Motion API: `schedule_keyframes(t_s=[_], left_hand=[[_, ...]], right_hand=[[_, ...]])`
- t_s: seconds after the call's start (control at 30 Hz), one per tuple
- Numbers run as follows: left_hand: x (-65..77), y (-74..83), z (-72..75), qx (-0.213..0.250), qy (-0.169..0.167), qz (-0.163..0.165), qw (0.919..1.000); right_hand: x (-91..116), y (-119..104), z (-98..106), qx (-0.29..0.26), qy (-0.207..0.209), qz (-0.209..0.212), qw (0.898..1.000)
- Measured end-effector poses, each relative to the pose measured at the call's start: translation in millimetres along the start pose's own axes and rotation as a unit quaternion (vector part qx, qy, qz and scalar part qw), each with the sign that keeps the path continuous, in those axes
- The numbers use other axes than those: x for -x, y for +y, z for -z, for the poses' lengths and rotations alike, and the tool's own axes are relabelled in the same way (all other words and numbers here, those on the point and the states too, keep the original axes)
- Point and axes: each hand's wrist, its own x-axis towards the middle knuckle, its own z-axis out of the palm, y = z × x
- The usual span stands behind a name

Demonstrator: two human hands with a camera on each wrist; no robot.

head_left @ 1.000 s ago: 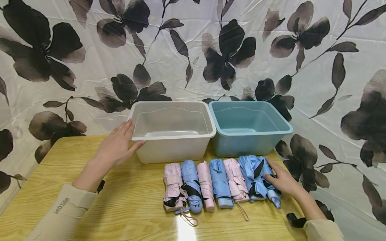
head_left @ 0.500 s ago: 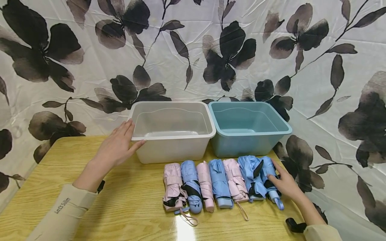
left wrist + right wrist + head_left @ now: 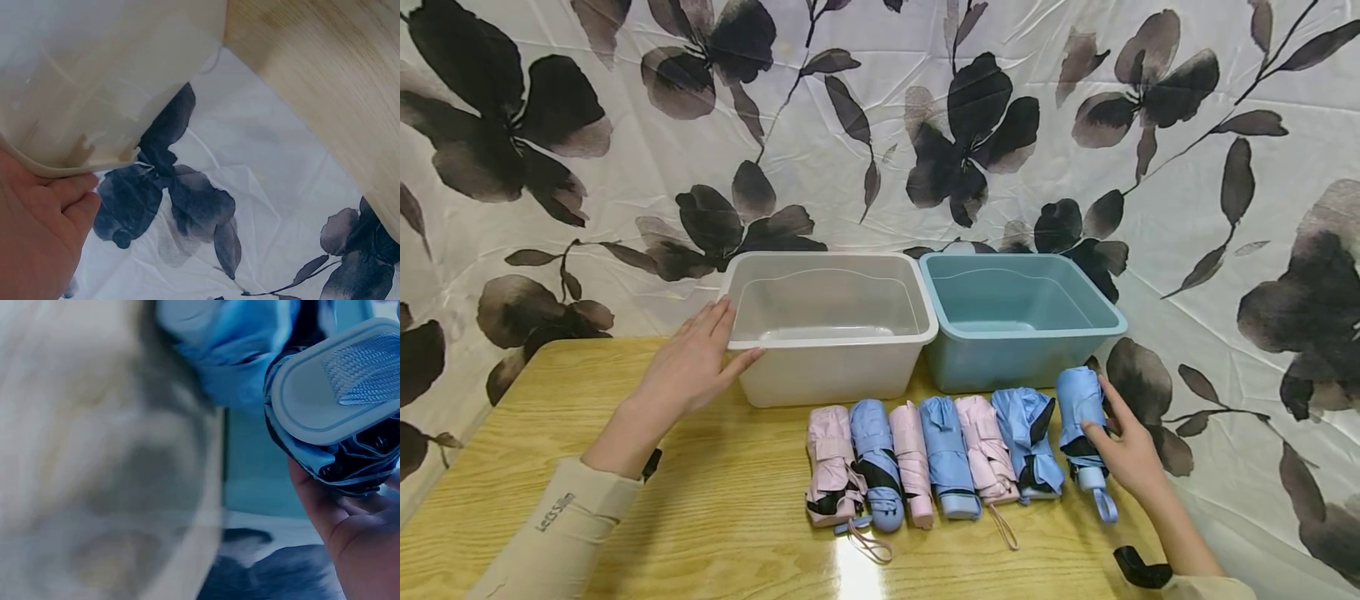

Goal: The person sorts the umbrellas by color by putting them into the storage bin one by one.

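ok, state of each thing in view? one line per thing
White bin: upright, open-topped, touched by the left hand near its left front corner.
Teal bin: upright, open-topped, beside the white one.
Three pink umbrellas: folded, lying on the table.
Three blue umbrellas among them: folded, lying; rightmost looks looser.
Held blue umbrella: folded, gripped by the right hand.
Floral cloth: hanging, creased.

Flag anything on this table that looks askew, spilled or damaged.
Nothing looks spilled or damaged. Only the loose blue umbrella, just left of the held umbrella, looks untidy: its fabric is bunched and flares wide at the far end, unlike the slim pink umbrella, third from left.
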Motion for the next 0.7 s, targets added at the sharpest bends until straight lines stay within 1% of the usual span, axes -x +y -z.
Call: schedule_keyframes(t_s=[0.17, 0.3, 0.47, 0.53, 0.7], left_hand=[[-1.0, -0.5, 1.1, -0.003, -0.003, -0.004, 1.0000], [-2.4, -1.5, 1.0, -0.004, -0.003, -0.004, 1.0000], [-2.6, -2.8, 1.5, -0.006, -0.004, -0.003, 1.0000], [-2.5, -3.0, 1.9, -0.004, -0.007, -0.003, 1.0000], [-2.8, -2.8, 2.4, -0.004, -0.011, -0.002, 0.9999]], right_hand=[[-6.6, -23.0, 13.0, -0.070, 0.028, 0.049, 0.996], [-21.7, -45.4, 24.3, -0.118, 0.046, 0.075, 0.989], [-51.7, -74.7, 35.4, -0.135, 0.059, 0.089, 0.985], [-64.5, -87.9, 39.2, -0.126, 0.058, 0.085, 0.987], [-101.5, -118.9, 44.5, -0.118, 0.039, 0.069, 0.990]])
